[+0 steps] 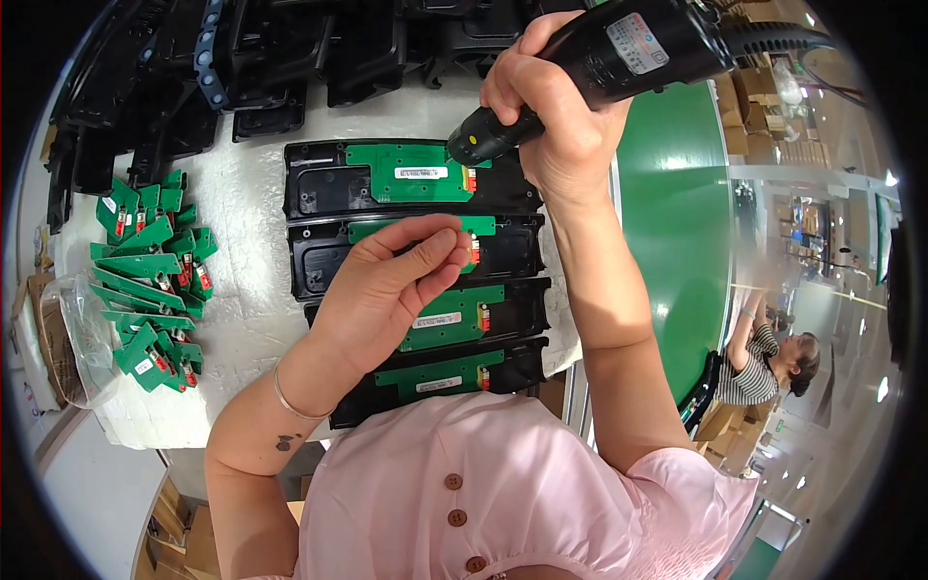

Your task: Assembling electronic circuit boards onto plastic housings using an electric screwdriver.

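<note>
My right hand [561,116] is wrapped round a black electric screwdriver [599,58], its cord running off to the upper right. The tool's tip points down at the upper edge of the farthest green circuit board [396,184], which lies in a black plastic housing [319,188]. Over the second housing [324,261] hovers my left hand [406,271], thumb and fingertips pinched together; whatever they hold, if anything, is too small to make out. It partly covers the board there. Two more housings with boards lie nearer me, the third board [416,338] and the nearest board [401,385].
Loose green circuit boards [150,280] lie piled at the left beside a clear plastic bag [82,338]. Stacked black plastic housings [319,48] fill the far side of the white work surface [251,358]. A green surface [667,222] is at right; another person [764,367] is beyond it.
</note>
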Demonstrator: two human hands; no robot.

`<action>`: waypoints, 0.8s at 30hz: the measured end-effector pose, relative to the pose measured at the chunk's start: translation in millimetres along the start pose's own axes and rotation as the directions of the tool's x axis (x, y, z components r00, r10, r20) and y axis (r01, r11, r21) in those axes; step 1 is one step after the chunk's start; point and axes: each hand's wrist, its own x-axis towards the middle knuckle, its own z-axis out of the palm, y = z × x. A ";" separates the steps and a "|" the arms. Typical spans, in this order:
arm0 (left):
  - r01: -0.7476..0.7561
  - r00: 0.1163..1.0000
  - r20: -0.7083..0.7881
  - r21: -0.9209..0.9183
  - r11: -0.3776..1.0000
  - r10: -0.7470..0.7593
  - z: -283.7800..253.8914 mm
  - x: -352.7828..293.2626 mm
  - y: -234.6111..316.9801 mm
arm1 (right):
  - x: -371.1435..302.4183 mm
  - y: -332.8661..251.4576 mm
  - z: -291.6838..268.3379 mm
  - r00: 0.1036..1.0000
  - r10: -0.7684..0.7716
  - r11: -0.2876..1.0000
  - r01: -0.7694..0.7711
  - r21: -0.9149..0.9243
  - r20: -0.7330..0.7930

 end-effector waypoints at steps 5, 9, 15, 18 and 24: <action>-0.031 0.999 -0.039 -0.127 0.991 0.026 -8.5 1.4 -1.6 | -16.2 -25.8 2.2 0.973 -0.222 0.971 0.216 0.103 0.058; -0.026 0.998 0.045 -0.240 0.971 0.038 -9.3 3.0 0.8 | -37.8 -70.3 -2.7 0.899 -0.302 0.920 0.187 0.345 0.318; -0.030 0.992 0.114 -0.272 0.962 0.063 -16.0 3.3 0.9 | -41.0 -66.1 -0.2 0.869 -0.332 0.918 0.208 0.338 0.368; -0.022 0.987 0.146 -0.283 0.959 0.066 -8.9 2.7 2.4 | -38.5 -60.3 5.3 0.867 -0.368 0.904 0.248 0.349 0.337; 0.077 0.996 0.046 -0.164 0.983 -0.070 1.1 2.9 4.7 | -8.6 -5.3 26.9 0.993 -0.120 0.954 0.116 0.276 0.000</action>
